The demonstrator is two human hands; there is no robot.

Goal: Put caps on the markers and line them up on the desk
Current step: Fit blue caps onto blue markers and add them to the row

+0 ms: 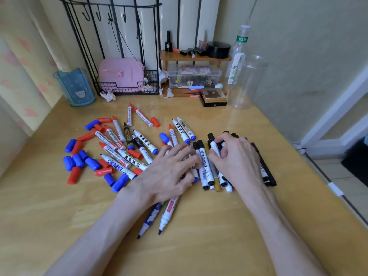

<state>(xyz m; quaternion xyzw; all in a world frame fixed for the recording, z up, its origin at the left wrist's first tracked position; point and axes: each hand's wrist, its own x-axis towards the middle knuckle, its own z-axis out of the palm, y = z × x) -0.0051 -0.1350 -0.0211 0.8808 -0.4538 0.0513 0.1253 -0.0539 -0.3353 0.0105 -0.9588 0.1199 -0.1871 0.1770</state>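
Several uncapped red, blue and black markers [127, 144] lie scattered across the wooden desk [179, 226], with loose red and blue caps [79, 160] spread at the left. A row of black-capped markers [205, 166] lies side by side at centre right. My right hand [237, 158] pinches one black-capped white marker [214, 145] over this row. My left hand [169, 172] rests with spread fingers on markers just left of the row. Two uncapped markers [159, 216] stick out from under my left wrist.
At the back stand a blue pen holder [76, 86], a black wire rack with a pink case [121, 73], a small wooden shelf with cosmetics [195, 56], a clear box [194, 76] and clear plastic bottles [247, 82]. The desk's right edge drops to the floor.
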